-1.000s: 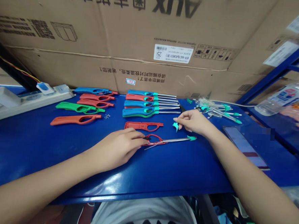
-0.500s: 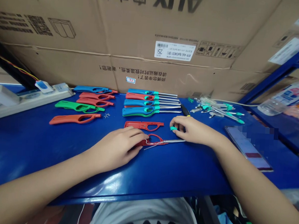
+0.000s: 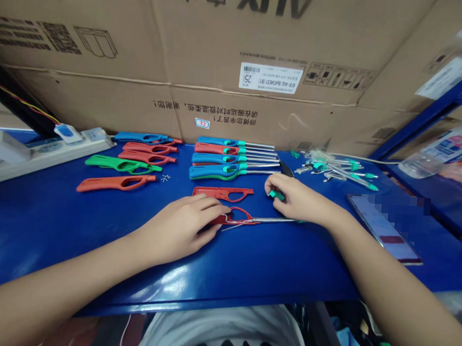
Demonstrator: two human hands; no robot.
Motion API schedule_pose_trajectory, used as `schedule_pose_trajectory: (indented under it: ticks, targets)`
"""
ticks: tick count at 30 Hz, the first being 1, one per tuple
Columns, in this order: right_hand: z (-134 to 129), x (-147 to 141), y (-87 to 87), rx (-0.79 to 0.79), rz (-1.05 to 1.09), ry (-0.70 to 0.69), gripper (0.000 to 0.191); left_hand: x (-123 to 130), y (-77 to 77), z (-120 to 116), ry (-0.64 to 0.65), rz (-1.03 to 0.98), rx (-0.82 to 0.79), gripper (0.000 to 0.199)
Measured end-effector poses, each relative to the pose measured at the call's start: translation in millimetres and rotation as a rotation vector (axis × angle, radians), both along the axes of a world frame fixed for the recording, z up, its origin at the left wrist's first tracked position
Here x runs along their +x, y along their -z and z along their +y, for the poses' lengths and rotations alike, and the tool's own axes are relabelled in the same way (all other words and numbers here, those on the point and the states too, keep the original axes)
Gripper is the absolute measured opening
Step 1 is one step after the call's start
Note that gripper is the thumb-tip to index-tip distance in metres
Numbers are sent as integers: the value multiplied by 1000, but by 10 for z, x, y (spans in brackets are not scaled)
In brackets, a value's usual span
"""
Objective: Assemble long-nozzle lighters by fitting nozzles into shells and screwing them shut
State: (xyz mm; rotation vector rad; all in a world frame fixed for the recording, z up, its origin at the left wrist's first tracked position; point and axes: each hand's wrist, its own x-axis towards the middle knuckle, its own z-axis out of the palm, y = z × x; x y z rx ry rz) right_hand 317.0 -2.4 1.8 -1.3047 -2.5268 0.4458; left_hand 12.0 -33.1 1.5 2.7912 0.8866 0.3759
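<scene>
My left hand [image 3: 192, 220] is closed over the handle end of a red lighter half-shell [image 3: 241, 215], pressing it to the blue table. A thin wire trails from this shell, and a metal lighter tube [image 3: 273, 219] runs out of it to the right. My right hand [image 3: 292, 195] pinches a small teal plastic piece [image 3: 276, 195] between thumb and fingers, just above the tube. Behind my left hand lies a second red half-shell [image 3: 224, 194], its inside facing up. The handle end under my left hand is hidden.
Assembled lighters [image 3: 217, 170] with metal tubes lie stacked at the back. Coloured lighter shells [image 3: 116, 183] and small metal bits [image 3: 166, 178] are on the left. Loose tubes [image 3: 341, 169] are piled right of centre, near a phone [image 3: 384, 229]. A power strip [image 3: 72, 147] stands far left, before a cardboard box [image 3: 207, 46].
My right hand has shifted slightly up and right, and the teal piece has turned in its fingers, showing more. More of the metal tube is visible. My left hand stays put.
</scene>
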Motion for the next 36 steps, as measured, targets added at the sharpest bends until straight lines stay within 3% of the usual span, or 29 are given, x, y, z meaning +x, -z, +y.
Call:
schedule_pose_trajectory:
  ticks: [5, 8, 13, 15, 19, 23, 26, 33, 36]
  targets:
    - [-12, -82, 26, -151, 166, 9, 31, 3, -1, -1, -5, 8, 6, 27]
    - [-4, -91, 43, -95, 134, -24, 16, 7, -1, -2, -4, 7, 14, 27]
    - [-10, -77, 20, 23, 116, -71, 22, 9, -3, -4, -6, 12, 14, 26]
    - [-32, -90, 0, 20, 105, -51, 13, 7, -1, -3, -4, 15, 12, 26]
    - [-78, -135, -11, -38, 40, -23, 23, 4, 12, 3, -5, 11, 11, 27]
    - [-75, -136, 12, -74, 18, -25, 14, 8, 21, 8, -8, 8, 3, 28]
    - [-53, -114, 19, -50, 42, -33, 7, 10, 22, 9, -33, -20, -40, 28]
    - [-139, -280, 23, -64, 284, -152, 12, 19, 43, 22, -150, -146, -247, 32]
    - [-221, -402, 51, -70, 241, -162, 8, 17, 51, 25, -136, -155, -259, 30]
